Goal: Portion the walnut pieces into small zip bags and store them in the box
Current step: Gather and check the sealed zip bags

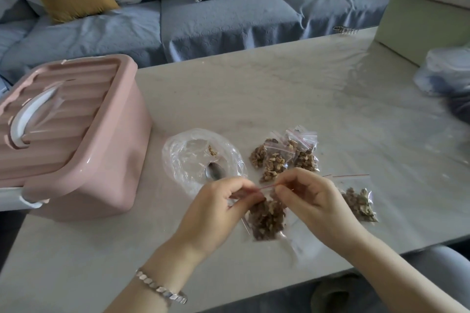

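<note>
**Sealing a filled zip bag; box shut, nothing stored yet.**

Nearest, my left hand (223,201) and right hand (307,198) each pinched the red-lined top edge of a small zip bag (267,218), with thumb and fingertips closed tight on the strip from either end. The bag hung below and between them with its walnut pieces bunched at the bottom, held upright, I judged, so nothing spilled while the seal was pressed. Just right of it, one filled bag (358,204) lay flat on the table (305,96). Beyond my fingers, a cluster of filled bags (282,157) lay piled together, apparently staged for loading. Left of the cluster, the large clear bag (183,160) lay open and nearly empty with a spoon (215,171) inside, within reach for scooping. Far left stood the pink box (76,134), lid on.
</note>
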A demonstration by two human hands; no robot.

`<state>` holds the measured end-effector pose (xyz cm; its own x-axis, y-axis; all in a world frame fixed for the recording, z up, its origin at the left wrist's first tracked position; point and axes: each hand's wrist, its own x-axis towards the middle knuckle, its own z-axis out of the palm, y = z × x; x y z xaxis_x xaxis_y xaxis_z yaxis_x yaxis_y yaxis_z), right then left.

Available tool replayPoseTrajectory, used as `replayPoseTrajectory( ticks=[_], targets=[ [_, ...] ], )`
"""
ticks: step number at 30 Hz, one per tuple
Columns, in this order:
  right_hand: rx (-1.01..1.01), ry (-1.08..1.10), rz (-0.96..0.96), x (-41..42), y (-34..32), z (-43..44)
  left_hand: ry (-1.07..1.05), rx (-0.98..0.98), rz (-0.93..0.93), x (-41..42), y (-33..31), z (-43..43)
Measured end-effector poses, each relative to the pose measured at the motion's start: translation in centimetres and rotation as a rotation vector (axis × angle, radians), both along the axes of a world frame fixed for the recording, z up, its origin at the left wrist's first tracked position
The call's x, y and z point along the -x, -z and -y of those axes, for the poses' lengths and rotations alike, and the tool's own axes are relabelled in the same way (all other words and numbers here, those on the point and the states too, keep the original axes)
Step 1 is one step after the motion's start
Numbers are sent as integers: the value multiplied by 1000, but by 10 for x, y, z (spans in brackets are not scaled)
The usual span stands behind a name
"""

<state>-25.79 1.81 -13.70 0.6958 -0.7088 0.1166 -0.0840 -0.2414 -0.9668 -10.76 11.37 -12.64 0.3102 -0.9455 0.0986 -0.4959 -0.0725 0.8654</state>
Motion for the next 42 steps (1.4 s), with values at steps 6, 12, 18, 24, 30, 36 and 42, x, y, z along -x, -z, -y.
replayPoseTrajectory(
  ticks=[6,12,18,24,30,36,42],
  targets=[
    [269,13,-254,18,-8,17,-1,-10,-6,18,10,14],
    [94,165,-325,27,10,28,-92,-265,173,24,20,31],
    [178,131,-762,18,50,59,-192,-296,302,6,25,27],
    [487,237,-742,-8,35,78,-204,-298,303,-3,29,16],
    [554,123,-995,-49,39,104,-189,-267,332,-9,23,5],
    [473,169,-893,-45,46,104,-212,-270,293,-16,23,2],
    [432,21,-604,-19,13,77,-174,-144,245,-13,16,17]
  ],
)
